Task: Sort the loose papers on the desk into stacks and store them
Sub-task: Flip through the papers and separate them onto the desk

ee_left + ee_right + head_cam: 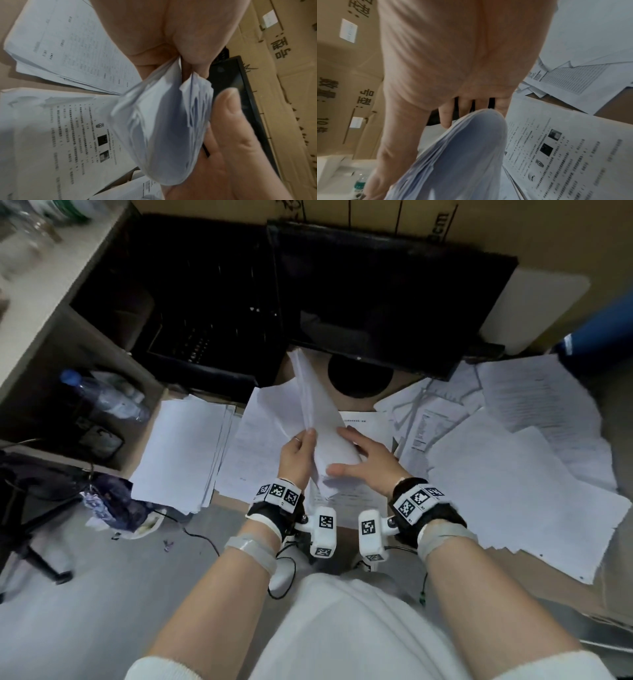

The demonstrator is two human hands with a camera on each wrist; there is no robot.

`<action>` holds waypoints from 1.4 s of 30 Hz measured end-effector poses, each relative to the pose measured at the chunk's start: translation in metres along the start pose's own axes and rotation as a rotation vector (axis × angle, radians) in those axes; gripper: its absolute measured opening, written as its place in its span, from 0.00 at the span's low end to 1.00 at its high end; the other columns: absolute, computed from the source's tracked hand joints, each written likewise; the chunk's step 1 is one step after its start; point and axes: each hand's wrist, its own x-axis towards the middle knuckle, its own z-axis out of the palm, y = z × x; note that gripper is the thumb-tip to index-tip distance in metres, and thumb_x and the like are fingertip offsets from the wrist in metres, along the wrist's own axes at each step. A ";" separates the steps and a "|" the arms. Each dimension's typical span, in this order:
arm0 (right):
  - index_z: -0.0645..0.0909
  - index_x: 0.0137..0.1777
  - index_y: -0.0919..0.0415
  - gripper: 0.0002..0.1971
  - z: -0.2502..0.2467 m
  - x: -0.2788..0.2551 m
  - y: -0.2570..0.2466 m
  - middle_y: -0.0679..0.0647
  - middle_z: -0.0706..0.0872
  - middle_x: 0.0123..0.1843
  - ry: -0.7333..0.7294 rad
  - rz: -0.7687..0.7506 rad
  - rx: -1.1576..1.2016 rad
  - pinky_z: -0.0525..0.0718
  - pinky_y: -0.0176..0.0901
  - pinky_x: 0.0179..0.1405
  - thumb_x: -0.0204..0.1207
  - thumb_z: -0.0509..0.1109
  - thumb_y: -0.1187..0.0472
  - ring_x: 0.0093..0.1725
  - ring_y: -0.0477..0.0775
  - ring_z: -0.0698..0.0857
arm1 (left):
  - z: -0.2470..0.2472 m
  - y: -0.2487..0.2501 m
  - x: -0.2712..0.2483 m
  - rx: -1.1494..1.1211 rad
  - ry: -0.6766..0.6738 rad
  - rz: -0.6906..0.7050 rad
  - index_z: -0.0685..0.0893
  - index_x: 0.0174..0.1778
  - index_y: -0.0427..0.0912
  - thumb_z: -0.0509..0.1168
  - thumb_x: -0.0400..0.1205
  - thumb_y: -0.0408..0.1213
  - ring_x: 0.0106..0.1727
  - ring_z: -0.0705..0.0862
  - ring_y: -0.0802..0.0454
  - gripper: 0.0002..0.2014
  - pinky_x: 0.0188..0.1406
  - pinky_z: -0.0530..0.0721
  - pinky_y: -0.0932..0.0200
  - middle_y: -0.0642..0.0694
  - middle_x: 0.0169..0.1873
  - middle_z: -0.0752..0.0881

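A: How far along would you say the sorting is?

B: Early to middle, I'd judge. The desk (239,501) is mostly covered. The biggest spread is the loose papers (513,467) on the right, overlapping at all angles and reaching the desk's near edge, so that side looks unsorted. More printed sheets (260,446) lie under and around the hands in the middle.

A: Anything already stacked?

B: One pile (178,453) on the left, fairly squared though its edges fan a little. Nothing I can see has been stored; the black tray (205,330) behind it looks dark inside and I can't tell what it holds. The monitor (387,299) stands behind the mess.

A: And the bundle being worked on?

B: A bundle of sheets (318,419) is held up off the desk in the centre, standing on edge and bowed, its far end pointing toward the monitor.

A: The hands?

B: The left hand (298,457) grips the bundle's left side, thumb over the top edge and fingers curled behind; the left wrist view shows the thumb (228,108) pressing the curled sheets. The right hand (366,460) lies flat against the bundle's right face, fingers straight and spread, steadying rather than clasping
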 end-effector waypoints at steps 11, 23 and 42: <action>0.60 0.86 0.45 0.56 0.006 0.001 -0.004 0.42 0.59 0.86 -0.063 -0.032 -0.163 0.58 0.39 0.82 0.60 0.87 0.45 0.82 0.39 0.59 | -0.002 0.001 -0.005 -0.045 0.048 0.041 0.89 0.56 0.40 0.77 0.78 0.40 0.52 0.92 0.46 0.13 0.56 0.90 0.50 0.44 0.51 0.92; 0.86 0.44 0.60 0.08 0.011 0.001 -0.018 0.46 0.90 0.49 0.174 -0.022 -0.008 0.81 0.39 0.51 0.75 0.79 0.56 0.47 0.44 0.86 | -0.008 0.011 0.000 -0.117 0.018 0.004 0.87 0.53 0.34 0.70 0.84 0.43 0.41 0.89 0.51 0.13 0.44 0.87 0.57 0.46 0.42 0.91; 0.89 0.52 0.53 0.21 0.057 0.051 -0.033 0.46 0.92 0.55 0.648 0.233 0.014 0.84 0.60 0.67 0.67 0.72 0.39 0.57 0.55 0.89 | -0.102 0.058 0.059 -0.093 -0.178 -0.027 0.85 0.59 0.32 0.65 0.85 0.23 0.36 0.91 0.57 0.09 0.36 0.88 0.67 0.46 0.43 0.90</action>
